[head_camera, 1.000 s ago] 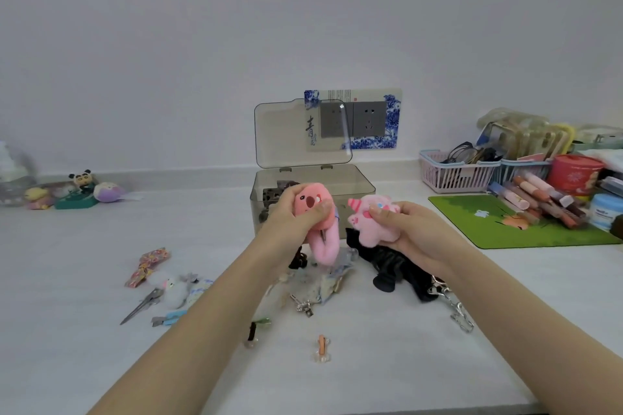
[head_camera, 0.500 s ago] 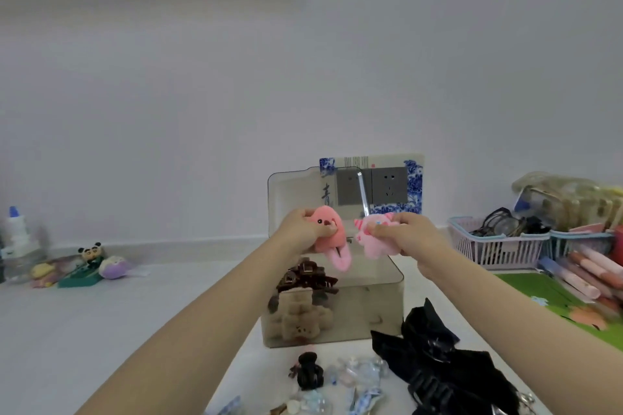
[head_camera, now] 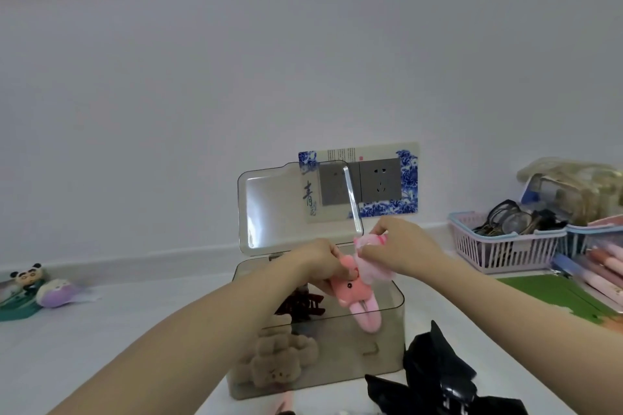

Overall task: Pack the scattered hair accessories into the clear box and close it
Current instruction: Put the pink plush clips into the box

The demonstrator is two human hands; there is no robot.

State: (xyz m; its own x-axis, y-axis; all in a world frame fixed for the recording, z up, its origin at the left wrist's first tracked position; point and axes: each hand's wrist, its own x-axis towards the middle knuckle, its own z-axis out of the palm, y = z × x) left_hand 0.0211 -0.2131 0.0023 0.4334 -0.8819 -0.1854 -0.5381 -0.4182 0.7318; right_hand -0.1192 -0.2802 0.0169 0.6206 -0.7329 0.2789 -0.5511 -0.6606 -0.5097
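The clear box [head_camera: 387,340] stands in the middle of the white table with its lid [head_camera: 269,205] upright at the back. My left hand [head_camera: 320,263] grips a salmon-pink plush clip [head_camera: 354,293] over the box's opening; its long ears hang down inside. My right hand [head_camera: 401,246] pinches a pale pink plush clip [head_camera: 371,263] just above the box, touching the other plush. Inside the box lie a brown bear plush clip [head_camera: 276,364] and a dark red claw clip [head_camera: 300,307].
A black bow [head_camera: 438,377] lies on the table in front of the box at the right. At the right stand a pink basket [head_camera: 502,249] with glasses, pens [head_camera: 603,266] and a green mat [head_camera: 553,293]. Small figurines [head_camera: 37,286] sit far left. A wall socket [head_camera: 377,182] is behind the lid.
Both hands have carried the two pink plush clips forward from above the table to over the open box and lowered them. The view has moved closer to the box.
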